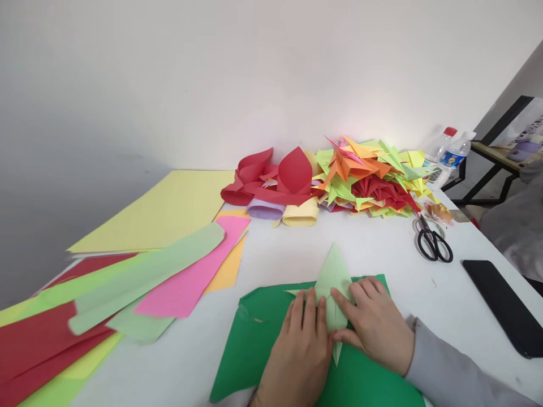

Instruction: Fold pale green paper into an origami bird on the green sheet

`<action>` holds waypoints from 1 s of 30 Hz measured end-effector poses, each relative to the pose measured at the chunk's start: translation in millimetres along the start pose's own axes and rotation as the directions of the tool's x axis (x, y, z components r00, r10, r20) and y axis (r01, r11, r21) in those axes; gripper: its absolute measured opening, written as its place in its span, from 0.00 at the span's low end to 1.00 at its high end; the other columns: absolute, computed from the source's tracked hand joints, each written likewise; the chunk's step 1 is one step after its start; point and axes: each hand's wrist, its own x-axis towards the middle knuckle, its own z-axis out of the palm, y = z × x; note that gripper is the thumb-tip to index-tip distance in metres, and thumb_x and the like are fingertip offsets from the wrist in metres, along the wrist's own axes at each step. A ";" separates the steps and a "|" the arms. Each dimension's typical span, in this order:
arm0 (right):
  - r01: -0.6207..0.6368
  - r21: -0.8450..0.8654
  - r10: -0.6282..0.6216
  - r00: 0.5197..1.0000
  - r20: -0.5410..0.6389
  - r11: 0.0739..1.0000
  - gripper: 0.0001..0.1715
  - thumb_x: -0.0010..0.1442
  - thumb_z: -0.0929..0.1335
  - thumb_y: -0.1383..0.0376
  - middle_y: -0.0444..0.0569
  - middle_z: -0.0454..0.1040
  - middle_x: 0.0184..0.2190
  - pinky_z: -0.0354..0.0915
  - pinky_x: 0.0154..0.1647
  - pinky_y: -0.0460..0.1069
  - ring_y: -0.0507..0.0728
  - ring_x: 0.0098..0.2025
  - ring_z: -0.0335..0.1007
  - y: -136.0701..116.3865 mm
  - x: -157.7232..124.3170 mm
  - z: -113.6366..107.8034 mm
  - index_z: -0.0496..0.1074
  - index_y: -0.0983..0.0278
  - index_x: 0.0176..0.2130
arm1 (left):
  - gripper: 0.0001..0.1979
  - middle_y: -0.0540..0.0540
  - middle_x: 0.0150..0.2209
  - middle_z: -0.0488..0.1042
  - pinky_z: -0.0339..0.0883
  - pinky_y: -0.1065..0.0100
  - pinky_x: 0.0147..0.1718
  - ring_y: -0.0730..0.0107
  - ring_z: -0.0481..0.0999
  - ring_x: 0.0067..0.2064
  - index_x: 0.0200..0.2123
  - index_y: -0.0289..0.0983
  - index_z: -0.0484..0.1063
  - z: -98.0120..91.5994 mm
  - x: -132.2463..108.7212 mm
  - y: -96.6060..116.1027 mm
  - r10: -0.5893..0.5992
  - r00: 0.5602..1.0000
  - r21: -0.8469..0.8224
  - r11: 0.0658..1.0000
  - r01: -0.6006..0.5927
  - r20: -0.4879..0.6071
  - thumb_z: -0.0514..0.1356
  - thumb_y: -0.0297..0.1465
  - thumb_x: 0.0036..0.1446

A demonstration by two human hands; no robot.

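A pale green folded paper shape [334, 277], pointed at top and bottom with a side point to the left, lies on a dark green sheet [258, 345]. My left hand [301, 350] rests over its lower left part, fingers stretched flat and partly hiding it. From the right, my right hand [375, 322] touches the same paper. Its index fingertip presses near the middle crease, and the thumb lies lower down, apart from the index finger. Both hands sit close together, the right thumb beside the left hand.
Loose coloured paper strips [148, 277] and a large yellow sheet [165, 209] cover the left. Rolled red paper [294, 172] and a folded-paper pile [373, 181] stand along the wall. Scissors [433, 243], a black phone-like slab [504, 308] and plastic bottles [453, 152] are right. Someone's grey sleeve [513, 220] shows.
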 end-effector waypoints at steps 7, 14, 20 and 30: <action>-0.007 -0.031 0.007 1.000 -0.006 0.999 0.41 0.54 0.66 0.40 0.52 0.71 0.38 0.57 0.43 0.56 0.62 0.40 0.63 -0.8 -1.6 1.0 0.66 0.62 0.57 | 0.29 0.20 0.50 0.73 0.66 0.42 0.48 0.35 0.73 0.52 0.49 0.21 0.73 -5.5 -3.8 -2.3 -0.142 0.989 0.139 0.980 0.145 -0.033 0.54 0.42 0.58; -0.006 -0.040 0.006 1.000 -0.011 0.999 0.40 0.54 0.66 0.40 0.52 0.71 0.39 0.57 0.43 0.57 0.62 0.40 0.63 -1.4 -1.5 0.3 0.67 0.61 0.56 | 0.32 0.23 0.51 0.73 0.68 0.48 0.50 0.39 0.74 0.52 0.48 0.21 0.75 -13.2 1.8 -7.5 -0.075 0.996 0.166 0.983 0.083 -0.056 0.54 0.47 0.58; -0.005 -0.021 0.005 1.000 -0.005 1.000 0.40 0.53 0.67 0.41 0.51 0.70 0.38 0.57 0.43 0.58 0.62 0.40 0.62 -0.6 -2.6 1.0 0.66 0.61 0.57 | 0.33 0.21 0.51 0.72 0.69 0.48 0.48 0.37 0.74 0.52 0.48 0.20 0.74 -7.3 0.4 -3.6 -0.085 0.996 0.194 0.977 0.091 -0.038 0.58 0.46 0.55; 0.007 -0.034 -0.008 1.000 -0.012 0.999 0.39 0.55 0.67 0.41 0.52 0.70 0.38 0.58 0.42 0.57 0.62 0.40 0.63 0.3 -3.5 2.4 0.66 0.60 0.57 | 0.33 0.21 0.51 0.72 0.65 0.44 0.51 0.35 0.71 0.54 0.51 0.22 0.72 -7.1 1.1 -1.0 -0.204 0.979 0.094 0.975 0.200 0.031 0.56 0.47 0.56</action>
